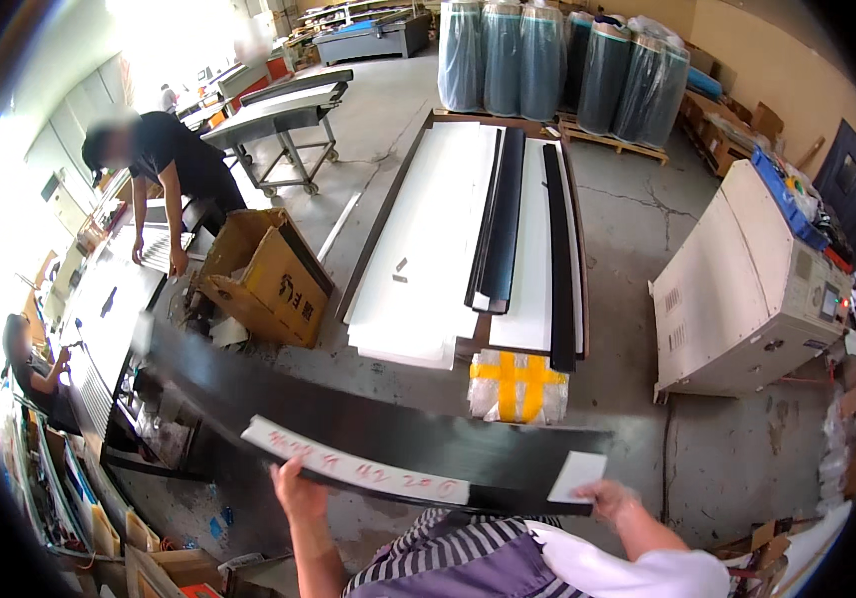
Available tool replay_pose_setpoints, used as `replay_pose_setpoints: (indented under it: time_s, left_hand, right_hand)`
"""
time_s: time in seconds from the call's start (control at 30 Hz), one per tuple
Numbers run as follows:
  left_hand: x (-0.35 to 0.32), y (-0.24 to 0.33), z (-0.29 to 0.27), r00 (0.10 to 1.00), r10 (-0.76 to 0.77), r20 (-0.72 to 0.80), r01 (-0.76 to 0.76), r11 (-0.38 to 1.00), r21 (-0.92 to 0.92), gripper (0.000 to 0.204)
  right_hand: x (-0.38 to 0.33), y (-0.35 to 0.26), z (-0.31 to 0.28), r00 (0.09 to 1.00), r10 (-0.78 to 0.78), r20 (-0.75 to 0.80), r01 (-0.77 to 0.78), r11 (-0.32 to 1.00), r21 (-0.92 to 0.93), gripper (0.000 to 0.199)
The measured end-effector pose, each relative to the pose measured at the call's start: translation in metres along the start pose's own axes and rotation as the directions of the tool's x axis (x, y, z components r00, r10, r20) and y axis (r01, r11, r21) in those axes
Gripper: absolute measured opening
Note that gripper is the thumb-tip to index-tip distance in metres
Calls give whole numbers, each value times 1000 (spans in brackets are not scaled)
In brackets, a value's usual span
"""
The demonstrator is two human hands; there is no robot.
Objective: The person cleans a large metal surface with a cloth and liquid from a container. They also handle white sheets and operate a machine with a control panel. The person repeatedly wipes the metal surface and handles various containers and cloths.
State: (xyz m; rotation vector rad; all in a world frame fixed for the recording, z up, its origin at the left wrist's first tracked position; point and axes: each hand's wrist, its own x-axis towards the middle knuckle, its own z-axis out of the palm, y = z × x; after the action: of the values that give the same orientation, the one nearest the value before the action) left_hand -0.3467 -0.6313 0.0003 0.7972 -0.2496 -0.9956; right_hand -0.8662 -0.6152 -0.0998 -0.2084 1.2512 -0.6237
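Note:
A long, dark, bendy sheet (pixel 378 424) stretches across in front of me, its far left end blurred. My left hand (pixel 300 494) is closed round its near edge, fingers by the left end of a white strip (pixel 358 466) with red handwriting that lies along the sheet. At the sheet's right end, my right hand (pixel 611 497) is closed on the edge, touching the lower corner of a white card (pixel 578 475) there. Beyond lies a low platform with white sheets (pixel 428 229), a stack of dark strips (pixel 504 219) and one narrow black strip (pixel 559 259).
A bundle with yellow tape (pixel 518 387) sits at the platform's near end. To the left are an open carton (pixel 270 279), a person (pixel 164 164) bending over a workbench and another seated person (pixel 37 374). A beige machine (pixel 747 274) stands right; wrapped rolls (pixel 522 60) stand behind.

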Motion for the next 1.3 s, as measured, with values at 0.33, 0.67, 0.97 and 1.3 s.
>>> replay_pose_setpoints:
  time_s: [0.33, 0.67, 0.97, 1.3]
  left_hand:
    - [202, -147, 173, 793, -502, 344, 428, 862, 271, 44]
    - [461, -247, 275, 631, -659, 410, 445, 740, 504, 20]
    - [439, -288, 113, 694, -632, 346, -38, 447, 894, 56]
    - [302, -6, -126, 946, -315, 82, -40, 138, 990, 42]
  right_hand:
    - [33, 138, -48, 981, -190, -29, 188, 914, 360, 37]
    - [168, 1, 289, 940, -333, -77, 341, 906, 251, 32]
    - [349, -111, 418, 817, -566, -110, 568, 755, 329, 22]
    - [333, -111, 481, 912, -161, 377, 133, 986, 101, 17]
